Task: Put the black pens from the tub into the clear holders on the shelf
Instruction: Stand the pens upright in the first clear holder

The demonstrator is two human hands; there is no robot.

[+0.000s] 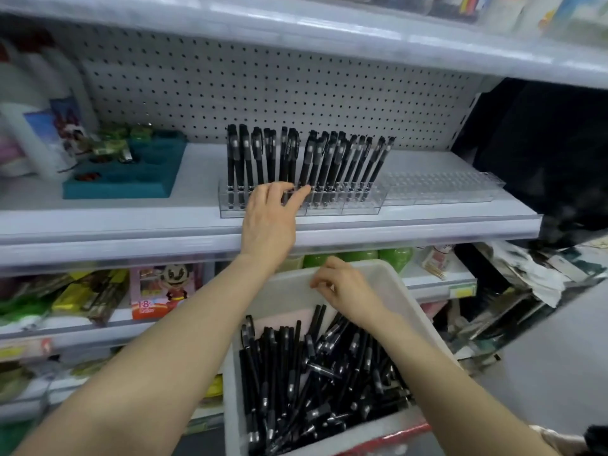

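Black pens point(312, 373) lie loose in a heap in the white tub point(404, 291), low in the head view and below the shelf point(131, 222). More black pens point(306, 159) stand upright, some leaning, in the nearer of the clear holders point(329, 209) on the shelf. They fill most of its slots. A second clear holder point(441, 189) sits just to the right of it with no pens in it. Left hand point(268, 222): I note it reaching up over the shelf edge, fingers stretched out flat against the front of the filled holder and the lower ends of the pens, gripping nothing. Right hand point(345, 287): over the far end of the tub, fingers curled downward above the pen heap. I cannot tell whether it holds a pen. A teal tray point(131, 172) sits on the shelf left of the holders, in front of the white pegboard point(263, 87).
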